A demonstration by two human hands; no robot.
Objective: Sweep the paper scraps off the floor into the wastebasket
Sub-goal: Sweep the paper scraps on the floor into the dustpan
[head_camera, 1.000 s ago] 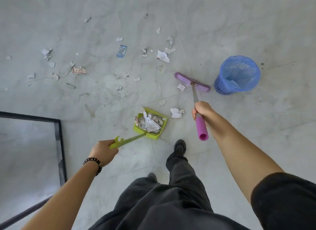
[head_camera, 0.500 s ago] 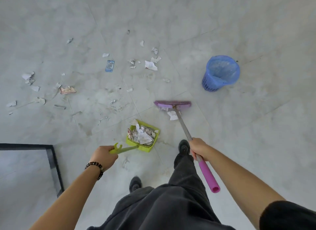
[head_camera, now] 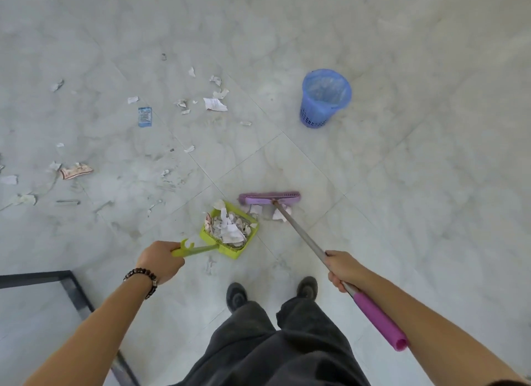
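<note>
The left hand (head_camera: 161,260) grips one green dustpan (head_camera: 230,232) full of torn white scraps; the right hand (head_camera: 343,269) grips one purple broom (head_camera: 270,198), three paper scraps (head_camera: 271,212) by its head; one blue wastebasket (head_camera: 324,98) stands well apart on bare floor (head_camera: 402,184).

- Left hand (head_camera: 161,261) was closed in a fist around a handle, knuckles up; a beaded bracelet (head_camera: 142,277) sat on the wrist.
- Left forearm ran bare from the lower left corner up to the hand.
- Right hand (head_camera: 342,268) was wrapped around a pole, thumb on top.
- Right forearm, bare, reached in from the lower right.
- Both feet stood side by side, legs in dark trousers.
</note>
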